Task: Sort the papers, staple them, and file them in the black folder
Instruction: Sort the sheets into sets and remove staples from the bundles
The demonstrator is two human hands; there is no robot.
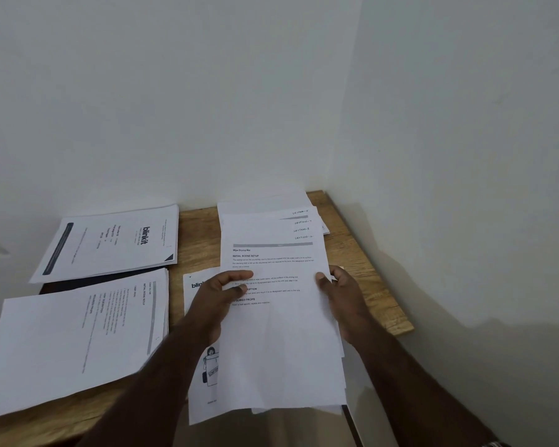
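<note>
I hold a fanned stack of printed sheets [281, 324] over the right part of the wooden table [362, 272]; handwritten section labels show at their top right corners. My left hand [218, 298] grips the stack's left edge, thumb on the top page. My right hand [342, 298] grips the right edge, thumb on top. A blinkit sheet [200, 375] lies under the stack. The black folder [88, 282] shows only as a dark strip between two piles at left.
A blinkit pile [110, 243] lies at the back left, partly on the folder. A larger text pile [75, 343] sits at the front left. White walls close in behind and on the right. The table's right edge is near my right hand.
</note>
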